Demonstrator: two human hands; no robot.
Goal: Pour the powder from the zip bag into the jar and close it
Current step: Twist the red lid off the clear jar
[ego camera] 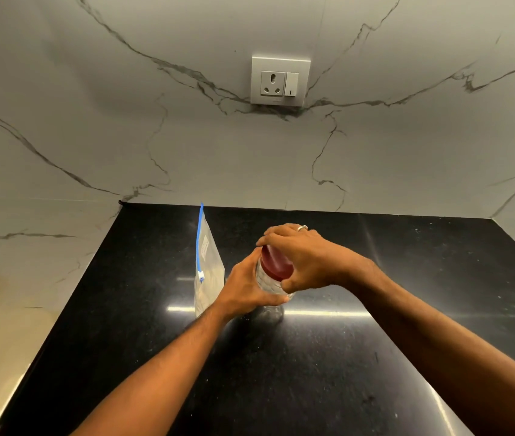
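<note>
A clear plastic jar (pixel 269 283) with a red lid (pixel 276 265) stands on the black countertop (pixel 312 357), near its middle. My left hand (pixel 246 286) wraps around the jar's body from the left. My right hand (pixel 303 256), with a ring on one finger, grips the red lid from above and the right. Just left of the jar, a clear zip bag (pixel 207 265) with a blue zipper strip stands upright and looks shut. I cannot tell what is in the jar or in the bag.
A marble-patterned wall rises behind the counter and along its left side, with a white socket and switch plate (pixel 279 80) high up. The counter's left edge (pixel 61 325) runs diagonally, and a pale floor lies beyond it.
</note>
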